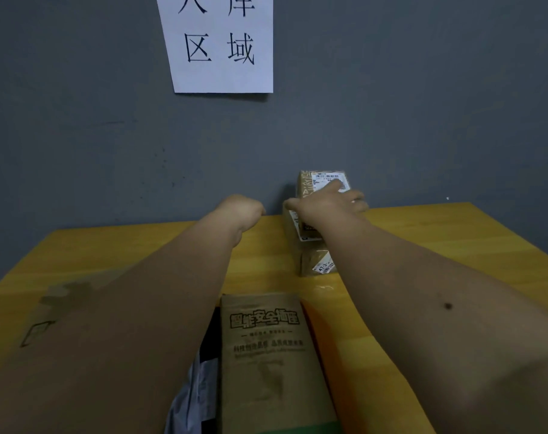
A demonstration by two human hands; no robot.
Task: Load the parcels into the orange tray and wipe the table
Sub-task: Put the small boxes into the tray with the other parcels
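Note:
Small brown parcels are stacked at the back of the yellow table [454,233], against the wall. My right hand [326,203] lies over the top parcel [321,180], which has a white label; the thumb is on its left side and the fingers are across its top. A lower parcel [315,264] of the stack shows under my forearm. My left hand [246,208] is a closed fist just left of the stack, holding nothing I can see. Close to me, a printed brown box [266,355] lies beside the orange tray wall [332,346].
A large cardboard box [47,311] sits under my left forearm at the near left. A grey and black plastic bag [197,386] lies left of the printed box. A white paper sign [219,42] hangs on the grey wall behind the table.

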